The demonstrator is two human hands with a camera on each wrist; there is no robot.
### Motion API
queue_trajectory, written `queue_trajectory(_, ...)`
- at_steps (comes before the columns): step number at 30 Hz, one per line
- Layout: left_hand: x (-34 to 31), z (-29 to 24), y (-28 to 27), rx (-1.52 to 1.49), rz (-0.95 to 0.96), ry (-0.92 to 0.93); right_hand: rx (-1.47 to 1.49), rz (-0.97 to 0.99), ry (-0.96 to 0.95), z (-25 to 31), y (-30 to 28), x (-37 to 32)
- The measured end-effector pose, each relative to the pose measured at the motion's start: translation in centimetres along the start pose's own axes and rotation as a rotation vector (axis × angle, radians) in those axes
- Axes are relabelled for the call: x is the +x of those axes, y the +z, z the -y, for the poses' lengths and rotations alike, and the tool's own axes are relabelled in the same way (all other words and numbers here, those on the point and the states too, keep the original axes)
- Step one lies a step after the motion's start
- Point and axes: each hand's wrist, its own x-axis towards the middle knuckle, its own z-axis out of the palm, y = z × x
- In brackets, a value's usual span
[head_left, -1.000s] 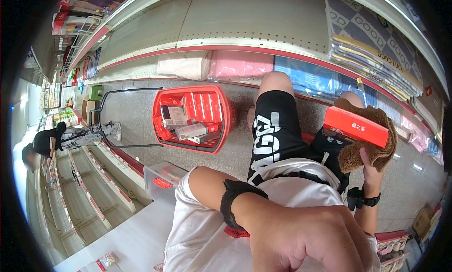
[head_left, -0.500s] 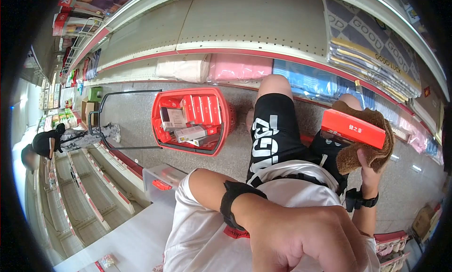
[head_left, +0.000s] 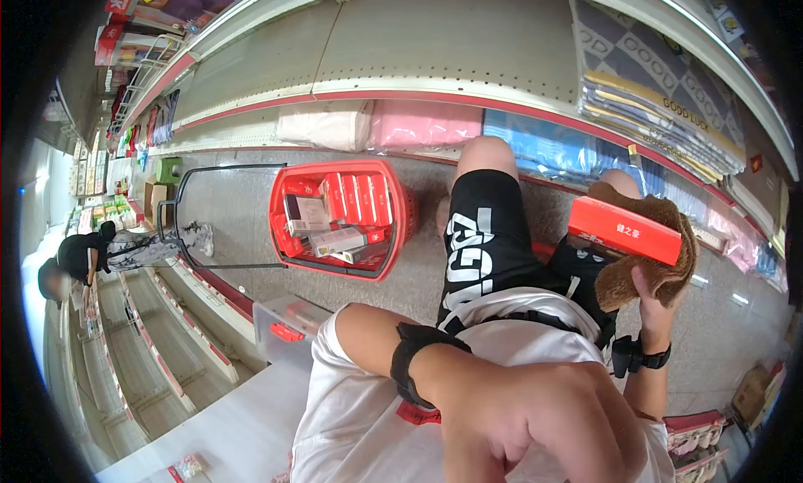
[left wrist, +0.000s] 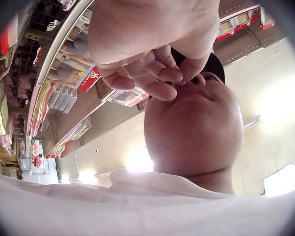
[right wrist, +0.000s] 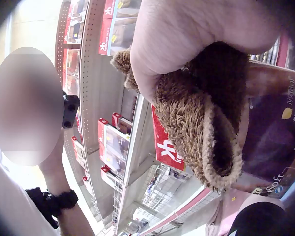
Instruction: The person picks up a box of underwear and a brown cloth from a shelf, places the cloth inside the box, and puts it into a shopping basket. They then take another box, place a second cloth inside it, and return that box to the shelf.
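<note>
In the head view my right hand [head_left: 657,303] grips a brown fleecy cloth [head_left: 619,291] together with a flat red box [head_left: 627,230] that has white characters on its side. The thumb lies along the cloth just below the box. Seen from the right wrist, the fingers curl over the fuzzy cloth [right wrist: 187,118], and the box's purple printed face [right wrist: 275,132] shows behind it. My left hand [left wrist: 147,54] is raised to the face, its fingers loosely bent at the nose and mouth, with nothing visible in them.
A red shopping basket [head_left: 405,232] with several red and white boxes stands on the floor to the left, its black handle pulled out. Shelves ahead hold wrapped pink fabric [head_left: 427,125] and folded towels [head_left: 652,119]. A clear plastic bin [head_left: 280,316] is beside me; another person [head_left: 79,261] stands far left.
The red box and brown cloth have shifted slightly left in view with my right hand. My left hand stays at the face.
</note>
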Motion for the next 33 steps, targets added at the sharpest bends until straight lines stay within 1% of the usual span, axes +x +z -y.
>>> queue_trajectory(1,0.0,0.4,-0.1,-0.002,0.001,0.115,0.0,-0.006,-0.007,0.1,0.0,0.0)
queue_trajectory(2,-0.2,0.2,0.1,-0.004,0.01,0.112,-0.015,0.006,-0.01,0.1,0.0,0.0)
queue_trajectory(4,-0.2,-0.5,0.3,-0.105,0.001,-0.024,-0.032,0.048,-0.006,0.5,0.0,0.3)
queue_trajectory(5,0.1,-0.5,0.0,-0.105,0.007,-0.027,-0.031,0.044,-0.01,0.4,0.0,0.3)
queue_trajectory(7,1.2,-0.6,-0.8,-0.104,0.198,0.009,-0.032,0.026,-0.022,-0.1,0.0,0.1)
queue_trajectory(10,0.9,-0.3,-1.1,-0.054,0.212,0.041,0.01,-0.004,-0.021,-0.6,0.0,-0.1)
queue_trajectory(13,0.6,0.0,-0.5,-0.077,0.178,0.037,-0.013,0.011,-0.051,-0.8,-0.1,0.0)
queue_trajectory(14,0.9,0.3,-0.8,-0.017,0.19,0.143,0.062,-0.006,-0.036,-0.6,0.2,-0.1)
queue_trajectory(18,0.1,0.2,-0.3,-0.061,0.137,0.124,0.027,-0.012,0.004,-1.4,-0.3,-0.3)
queue_trajectory(20,-0.2,-0.3,-0.1,-0.096,0.104,0.019,0.025,-0.001,-0.004,-1.1,-0.2,-0.2)
queue_trajectory(21,-0.1,-0.1,-0.2,-0.099,0.104,0.02,0.027,0.01,-0.016,-0.9,-0.1,-0.1)
queue_trajectory(23,0.2,0.5,-0.2,-0.066,0.103,0.112,0.018,0.005,-0.026,-0.2,0.2,0.0)
queue_trajectory(27,0.9,-0.1,-0.2,-0.029,0.121,0.137,0.006,-0.008,-0.045,-0.1,0.3,0.1)
queue_trajectory(29,0.4,-0.5,0.4,-0.059,0.052,0.016,0.017,-0.011,-0.025,-0.5,0.2,-0.1)
queue_trajectory(30,0.3,-0.2,0.5,-0.059,0.052,0.016,0.028,-0.017,-0.006,-0.7,0.1,-0.1)
queue_trajectory(32,0.2,0.3,0.5,-0.061,0.035,0.113,0.024,-0.018,-0.004,-0.4,0.3,-0.1)
queue_trajectory(33,0.2,0.3,0.4,-0.062,0.036,0.113,0.02,-0.02,-0.004,-0.3,0.3,0.0)
